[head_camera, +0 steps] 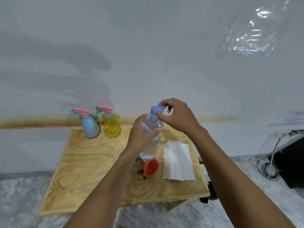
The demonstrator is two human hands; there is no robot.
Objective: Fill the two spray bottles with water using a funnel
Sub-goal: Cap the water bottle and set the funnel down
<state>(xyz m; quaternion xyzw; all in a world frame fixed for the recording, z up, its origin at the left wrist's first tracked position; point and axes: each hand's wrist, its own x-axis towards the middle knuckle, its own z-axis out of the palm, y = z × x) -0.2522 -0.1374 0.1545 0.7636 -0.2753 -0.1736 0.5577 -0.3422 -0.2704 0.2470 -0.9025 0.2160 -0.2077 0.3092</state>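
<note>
A clear water bottle stands upright above the wooden table, gripped round its upper part by my left hand. My right hand pinches the blue cap, which sits tilted just off the bottle's open neck. An orange funnel lies on its side on the table below the bottle. At the table's back left stand two spray bottles with pink trigger heads on: a blue one and a yellow one.
Folded white paper towels lie right of the funnel. The table stands against a white wall. Cables and a dark box sit on the floor at the right. A clear plastic sheet hangs on the wall.
</note>
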